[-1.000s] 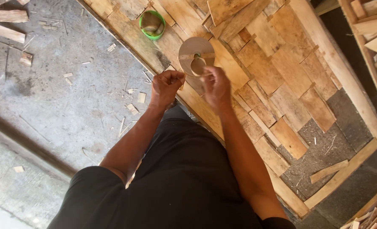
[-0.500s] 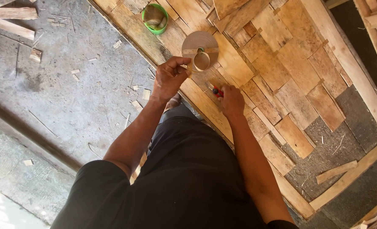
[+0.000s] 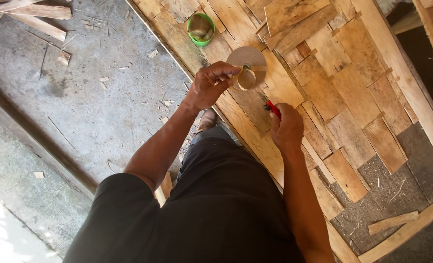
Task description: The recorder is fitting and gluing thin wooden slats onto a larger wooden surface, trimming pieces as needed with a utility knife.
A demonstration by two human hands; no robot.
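While our left hand (image 3: 207,86) pinches it, the tape roll (image 3: 247,78) hangs just above the wooden worktop (image 3: 323,87).
Its loose loop curls right of our left fingers (image 3: 226,73), which are clamped on it; our right hand (image 3: 287,129), nearer us and apart from the roll, is closed around a red-handled tool (image 3: 274,109). A green cup (image 3: 200,28) sits farther up the boards.

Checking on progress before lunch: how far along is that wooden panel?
Most of the wooden panel is already covered with flat pieces. In hand: left hand holds a brown tape roll, right hand a red-handled tool. Left: the bare grey patch at one corner.
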